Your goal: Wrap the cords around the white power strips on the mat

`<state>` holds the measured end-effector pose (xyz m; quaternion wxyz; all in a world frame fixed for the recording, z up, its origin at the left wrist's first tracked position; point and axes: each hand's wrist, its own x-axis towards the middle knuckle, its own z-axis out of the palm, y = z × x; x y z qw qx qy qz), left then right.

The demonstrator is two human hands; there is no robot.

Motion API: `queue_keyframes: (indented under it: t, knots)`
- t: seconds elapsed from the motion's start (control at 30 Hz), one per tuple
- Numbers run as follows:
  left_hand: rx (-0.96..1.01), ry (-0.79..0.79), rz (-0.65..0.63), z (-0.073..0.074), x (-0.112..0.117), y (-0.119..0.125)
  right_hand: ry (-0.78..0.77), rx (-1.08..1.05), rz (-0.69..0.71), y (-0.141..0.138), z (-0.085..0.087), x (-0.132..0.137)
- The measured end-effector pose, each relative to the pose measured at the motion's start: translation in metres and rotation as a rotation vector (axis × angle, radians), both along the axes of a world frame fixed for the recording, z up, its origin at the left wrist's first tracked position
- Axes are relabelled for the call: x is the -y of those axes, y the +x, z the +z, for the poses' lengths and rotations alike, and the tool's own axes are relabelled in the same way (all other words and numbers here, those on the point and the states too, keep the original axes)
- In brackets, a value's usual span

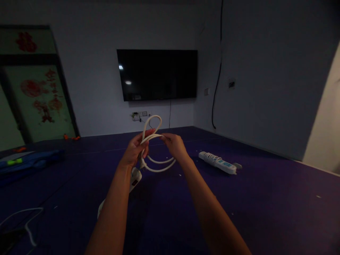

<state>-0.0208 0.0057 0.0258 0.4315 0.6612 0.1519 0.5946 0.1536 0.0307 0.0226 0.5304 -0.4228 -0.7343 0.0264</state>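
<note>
A white power cord (pixel 158 165) is gathered into loops in front of me. My left hand (pixel 135 148) is closed round the bunch of loops, one loop sticking up above the fingers. My right hand (pixel 174 144) pinches a strand of the same cord just to the right. The cord's power strip (pixel 135 178) hangs below my left wrist, its lower end hidden behind my forearm.
A second white power strip (pixel 218 162) with its cord wound round it lies on the dark purple floor (pixel 265 198) to the right. A black TV (pixel 157 74) hangs on the far wall. Blue fabric (pixel 29 161) and a loose white cable (pixel 25 219) lie at left.
</note>
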Motion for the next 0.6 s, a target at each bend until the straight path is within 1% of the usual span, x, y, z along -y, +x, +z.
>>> queue_keyframes:
  t: [0.23, 0.37, 0.47, 0.6]
  knots:
    - [0.102, -0.151, 0.057, 0.000, -0.008, 0.010, 0.003, -0.005, -0.058, -0.002, 0.000, 0.002]
    - [0.143, -0.209, 0.018, 0.000, -0.009, 0.009, 0.027, 0.008, -0.065, -0.004, 0.002, 0.006]
    - [0.160, -0.210, -0.025, 0.000, -0.008, 0.006, 0.028, 0.022, -0.080, -0.005, 0.005, 0.010]
    - [0.147, -0.151, -0.044, 0.000, -0.006, 0.002, 0.018, 0.054, -0.074, -0.006, 0.007, 0.014]
